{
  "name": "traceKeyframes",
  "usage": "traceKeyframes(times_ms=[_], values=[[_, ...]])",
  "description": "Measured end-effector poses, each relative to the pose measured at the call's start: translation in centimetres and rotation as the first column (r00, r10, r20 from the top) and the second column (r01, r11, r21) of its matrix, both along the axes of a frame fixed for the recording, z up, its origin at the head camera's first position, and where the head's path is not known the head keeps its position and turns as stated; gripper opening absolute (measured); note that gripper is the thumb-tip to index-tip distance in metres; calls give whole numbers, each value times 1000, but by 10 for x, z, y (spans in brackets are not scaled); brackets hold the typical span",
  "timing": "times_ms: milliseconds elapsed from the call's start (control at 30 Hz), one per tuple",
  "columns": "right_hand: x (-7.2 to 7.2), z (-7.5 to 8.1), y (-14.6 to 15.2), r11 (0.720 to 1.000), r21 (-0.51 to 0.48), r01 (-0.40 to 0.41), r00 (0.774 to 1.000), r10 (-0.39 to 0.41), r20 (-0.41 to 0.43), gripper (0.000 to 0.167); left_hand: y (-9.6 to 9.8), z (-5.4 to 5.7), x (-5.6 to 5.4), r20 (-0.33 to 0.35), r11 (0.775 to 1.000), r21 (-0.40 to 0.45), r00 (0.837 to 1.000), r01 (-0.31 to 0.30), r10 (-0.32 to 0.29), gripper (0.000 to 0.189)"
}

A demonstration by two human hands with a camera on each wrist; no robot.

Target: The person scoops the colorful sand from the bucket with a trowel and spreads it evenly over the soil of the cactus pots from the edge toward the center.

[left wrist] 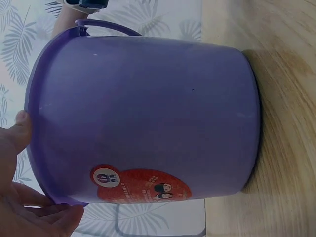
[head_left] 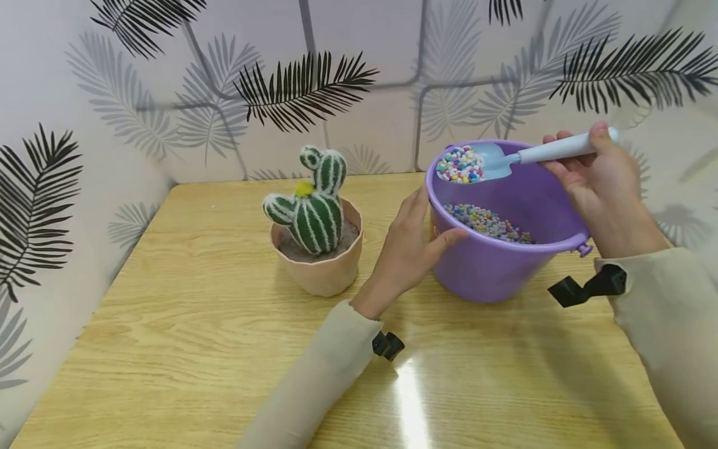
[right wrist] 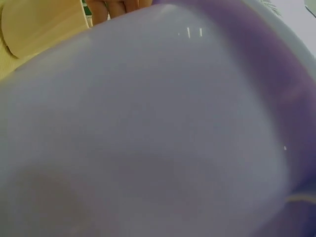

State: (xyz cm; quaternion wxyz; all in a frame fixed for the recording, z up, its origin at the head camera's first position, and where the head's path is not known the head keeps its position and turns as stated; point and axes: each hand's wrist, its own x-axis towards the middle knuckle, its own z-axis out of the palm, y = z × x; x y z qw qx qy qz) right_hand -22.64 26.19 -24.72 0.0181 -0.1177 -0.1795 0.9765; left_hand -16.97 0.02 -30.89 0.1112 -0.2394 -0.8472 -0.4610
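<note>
My right hand (head_left: 608, 178) grips the pale handle of a light blue hand trowel (head_left: 496, 161). Small multicoloured pebbles (head_left: 461, 165) fill its scoop, which is over the far left part of a purple bucket (head_left: 485, 274). More of these pebbles lie inside the bucket. At the bucket's left side, my left hand (head_left: 406, 246) holds the rim, with the thumb along the front edge. The left wrist view shows the bucket (left wrist: 148, 108) standing on the table, and the left hand (left wrist: 29, 197) at its rim. Bucket wall (right wrist: 148, 123) fills most of the right wrist view; the trowel is hard to make out there.
Left of the bucket stands a green knitted-looking cactus (head_left: 316, 221) in a peach pot (head_left: 322, 274). Both are on a wooden table (head_left: 196, 324). Behind it rises a wall (head_left: 381, 131) with a leaf pattern. A red sticker (left wrist: 143, 185) is on the bucket's side.
</note>
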Motion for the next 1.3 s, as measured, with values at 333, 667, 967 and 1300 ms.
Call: traceKeyframes(times_ms=[333, 667, 967, 1300], values=[[1, 4, 9, 998, -54, 21, 1000, -20, 7, 27, 11, 4, -11, 33, 999, -29, 999, 19, -18, 89], [-1, 1, -5, 999, -50, -9, 1000, 9, 1, 23, -17, 5, 4, 123, 993, -105, 990, -49, 62, 76], [0, 3, -21, 999, -44, -19, 1000, 19, -13, 25, -61, 5, 26, -23, 989, -96, 993, -116, 115, 63], [2, 4, -39, 999, -23, -43, 999, 43, -16, 34, -88, 2, 40, -164, 987, -44, 976, -155, 146, 45]])
